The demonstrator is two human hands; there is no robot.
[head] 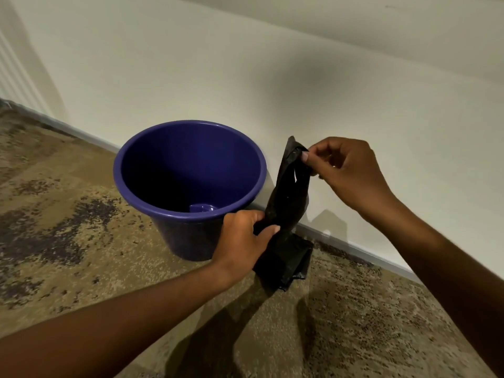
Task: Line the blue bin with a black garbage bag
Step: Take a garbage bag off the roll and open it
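Now the folded black garbage bag [286,214], right of centre beside the empty blue bin [188,214], is clamped by the left hand [245,241] while its top is pinched by the right hand [346,173]; unfolding is underway, and the mouth must be opened next.

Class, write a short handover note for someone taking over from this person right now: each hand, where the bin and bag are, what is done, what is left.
Left hand: gripping the middle of the bag.
Right hand: pinching the bag's top end.
Bag: still folded and bunched, held upright just right of the bin, not in it.
Bin: upright on the carpet by the wall, unlined.
Done: bag in hand.
Left: open the bag, push it into the bin, fold its mouth over the rim.
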